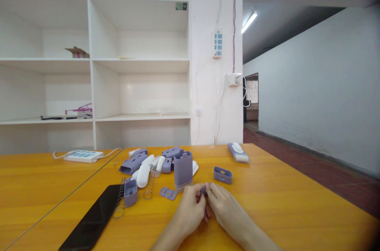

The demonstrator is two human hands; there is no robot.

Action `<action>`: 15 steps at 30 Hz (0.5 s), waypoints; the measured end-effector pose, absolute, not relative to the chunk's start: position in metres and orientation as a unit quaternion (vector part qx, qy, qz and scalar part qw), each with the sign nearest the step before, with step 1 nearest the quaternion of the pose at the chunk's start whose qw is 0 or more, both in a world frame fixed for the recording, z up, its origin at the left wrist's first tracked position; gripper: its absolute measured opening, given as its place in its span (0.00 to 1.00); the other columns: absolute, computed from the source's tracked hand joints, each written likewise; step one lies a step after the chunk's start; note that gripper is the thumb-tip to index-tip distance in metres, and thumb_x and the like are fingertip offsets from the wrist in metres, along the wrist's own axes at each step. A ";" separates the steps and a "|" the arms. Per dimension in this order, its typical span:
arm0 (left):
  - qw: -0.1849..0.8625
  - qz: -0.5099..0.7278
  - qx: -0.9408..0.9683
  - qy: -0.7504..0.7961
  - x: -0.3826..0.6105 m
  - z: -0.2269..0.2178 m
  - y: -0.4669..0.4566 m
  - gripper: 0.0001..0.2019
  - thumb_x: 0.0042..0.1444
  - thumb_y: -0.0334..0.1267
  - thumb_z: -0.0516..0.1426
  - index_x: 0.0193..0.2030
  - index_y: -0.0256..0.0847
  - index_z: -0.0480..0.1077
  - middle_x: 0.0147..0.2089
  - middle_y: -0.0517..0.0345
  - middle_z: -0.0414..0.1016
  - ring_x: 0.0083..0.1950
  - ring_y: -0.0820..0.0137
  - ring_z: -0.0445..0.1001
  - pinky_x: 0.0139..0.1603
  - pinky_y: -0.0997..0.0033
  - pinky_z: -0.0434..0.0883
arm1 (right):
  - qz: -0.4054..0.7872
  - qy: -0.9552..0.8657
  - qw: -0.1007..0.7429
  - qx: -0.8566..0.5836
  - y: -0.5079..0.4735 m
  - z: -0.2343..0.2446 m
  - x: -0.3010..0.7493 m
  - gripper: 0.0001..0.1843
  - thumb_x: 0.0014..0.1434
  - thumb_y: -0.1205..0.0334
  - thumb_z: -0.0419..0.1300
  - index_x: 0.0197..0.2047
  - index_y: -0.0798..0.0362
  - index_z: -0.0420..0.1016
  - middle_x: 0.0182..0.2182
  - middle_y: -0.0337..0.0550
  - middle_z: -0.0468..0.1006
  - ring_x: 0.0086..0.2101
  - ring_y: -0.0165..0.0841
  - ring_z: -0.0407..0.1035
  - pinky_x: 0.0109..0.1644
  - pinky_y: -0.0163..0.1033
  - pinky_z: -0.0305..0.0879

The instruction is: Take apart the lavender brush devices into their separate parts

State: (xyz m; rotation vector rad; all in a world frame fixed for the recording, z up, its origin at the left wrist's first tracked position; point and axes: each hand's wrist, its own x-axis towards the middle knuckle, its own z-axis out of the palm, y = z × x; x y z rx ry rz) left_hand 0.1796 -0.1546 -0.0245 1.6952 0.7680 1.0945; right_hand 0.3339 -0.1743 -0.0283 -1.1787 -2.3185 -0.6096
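Over the front of the table, my left hand (pixel 191 209) is closed with thumb and fingertips on a small dark purple plastic part (pixel 203 191). The fingers of my right hand (pixel 224 205) are pressed together on the same part from the other side. Most of that part is hidden by the fingertips. Just beyond my left hand stands an upright purple plastic case (pixel 183 170). A flat purple piece with cut-outs (pixel 168 193) lies left of the hands. Past my right hand sits a shallow purple frame (pixel 222 175) with a hole in its side.
Purple housings (pixel 134 162), white oval covers (pixel 143 175) and metal springs (pixel 149 189) are heaped to the left. A purple box-shaped piece (pixel 130 193) stands beside a black tablet-like slab (pixel 93 217). Farther back are a purple-and-white unit (pixel 238 152) and a power strip (pixel 84 156).
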 end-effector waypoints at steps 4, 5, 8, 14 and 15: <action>0.471 0.456 0.683 0.322 0.181 -0.026 -0.153 0.21 0.62 0.47 0.53 0.49 0.31 0.75 0.18 0.61 0.70 0.16 0.72 0.68 0.18 0.74 0.68 | -0.203 -0.844 0.231 -0.439 -0.178 -0.022 0.331 0.22 0.56 0.83 0.51 0.50 0.60 0.75 0.43 0.52 0.79 0.42 0.42 0.77 0.50 0.45 0.76; 0.471 0.457 0.681 0.324 0.182 -0.026 -0.153 0.21 0.61 0.47 0.53 0.48 0.31 0.75 0.18 0.61 0.70 0.16 0.72 0.68 0.17 0.75 0.68 | -0.206 -0.843 0.230 -0.440 -0.178 -0.021 0.330 0.22 0.57 0.82 0.51 0.51 0.60 0.75 0.42 0.52 0.79 0.41 0.42 0.77 0.49 0.45 0.76; 0.468 0.459 0.680 0.328 0.182 -0.025 -0.153 0.21 0.61 0.46 0.53 0.48 0.30 0.75 0.18 0.62 0.69 0.15 0.73 0.67 0.16 0.75 0.67 | -0.222 -0.839 0.230 -0.441 -0.177 -0.023 0.330 0.24 0.57 0.82 0.52 0.55 0.61 0.73 0.43 0.53 0.80 0.41 0.41 0.77 0.48 0.44 0.76; 0.442 0.461 0.697 0.327 0.180 -0.021 -0.153 0.17 0.63 0.42 0.51 0.48 0.33 0.75 0.20 0.63 0.68 0.17 0.74 0.66 0.17 0.79 0.66 | -0.189 -0.834 0.227 -0.466 -0.175 -0.022 0.330 0.22 0.61 0.79 0.53 0.58 0.62 0.72 0.47 0.57 0.80 0.46 0.43 0.78 0.52 0.45 0.76; 0.437 0.460 0.701 0.326 0.180 -0.021 -0.153 0.17 0.63 0.42 0.51 0.48 0.34 0.76 0.20 0.63 0.68 0.17 0.74 0.66 0.17 0.79 0.66 | -0.179 -0.833 0.229 -0.470 -0.176 -0.021 0.330 0.22 0.62 0.78 0.53 0.58 0.62 0.72 0.47 0.57 0.80 0.46 0.43 0.78 0.51 0.45 0.77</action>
